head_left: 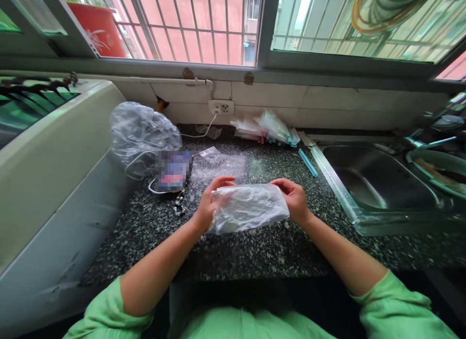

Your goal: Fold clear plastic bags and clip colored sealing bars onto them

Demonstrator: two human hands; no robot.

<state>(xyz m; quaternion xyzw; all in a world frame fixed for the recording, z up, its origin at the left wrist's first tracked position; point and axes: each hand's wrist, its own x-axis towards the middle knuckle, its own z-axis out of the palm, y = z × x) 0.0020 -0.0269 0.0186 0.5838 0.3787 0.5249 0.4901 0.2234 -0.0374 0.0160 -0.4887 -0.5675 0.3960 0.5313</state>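
A clear plastic bag (251, 209) with whitish, crinkled contents is stretched between my two hands above the speckled countertop (255, 256). My left hand (212, 200) grips its left end, thumb side behind the plastic. At the upper right corner, my right hand (294, 199) pinches the bag with curled fingers. What the bag contains cannot be made out. Behind it, a thin clear plastic sheet or bag (225, 168) lies flat on the counter. To the right of that rests a light-blue sealing clip stick (307, 162).
A phone (173, 171) with a white cable lies left, beside a large crumpled plastic bag (143, 132). Several filled clear bags with clips (274, 127) lie by the wall under a socket (221, 107). A steel sink (378, 178) is at right, a stove (54, 135) at left.
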